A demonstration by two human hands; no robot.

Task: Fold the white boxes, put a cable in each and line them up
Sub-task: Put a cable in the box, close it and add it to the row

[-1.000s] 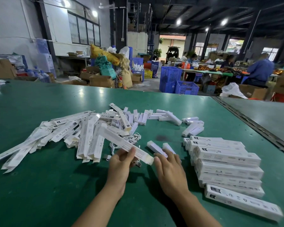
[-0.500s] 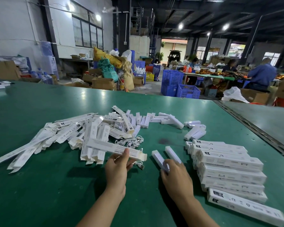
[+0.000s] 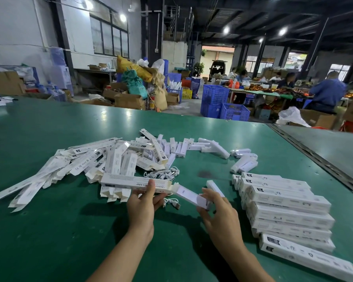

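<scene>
We hold a long white box [image 3: 130,183] crosswise above the green desk [image 3: 49,241]. Our left grip [image 3: 141,204] is closed on it, thumb on the printed top face and fingers underneath, near its open right end. Our right grip [image 3: 218,212] has its fingers curled round a short white insert [image 3: 189,195]. The insert is tilted, and its far end meets the mouth of the long box. We cannot tell whether it has gone inside. A white cable [image 3: 171,201] lies on the desk just below the two grips, its plug toward us. A tangle of more cables [image 3: 163,175] sits just behind the held box. To the left spreads a loose heap of flat unfolded boxes [image 3: 86,163]. Further short inserts [image 3: 181,147] are scattered at the back, and one more [image 3: 214,187] lies just beside our right fingers. On the right, the finished boxes [image 3: 283,202] lie side by side in a row running toward us, some overlapping.
</scene>
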